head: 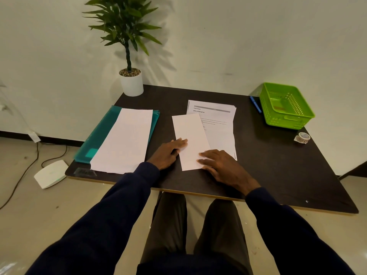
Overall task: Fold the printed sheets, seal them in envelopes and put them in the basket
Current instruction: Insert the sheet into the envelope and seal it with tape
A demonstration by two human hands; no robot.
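Note:
A folded white sheet (189,133) lies lengthwise on the dark table (268,159), partly over a stack of printed sheets (216,114). My left hand (168,152) rests flat at the sheet's left edge with fingertips on the paper. My right hand (222,165) presses with spread fingers on its near right corner. Neither hand grips anything. A pile of white envelopes (123,141) sits on a teal folder (99,133) to the left. The green basket (286,106) stands at the far right corner.
A potted plant (131,80) stands at the table's far left corner. A blue pen (255,104) lies beside the basket, and a tape roll (302,137) sits near the right edge. A white device (50,173) and cables lie on the floor at left.

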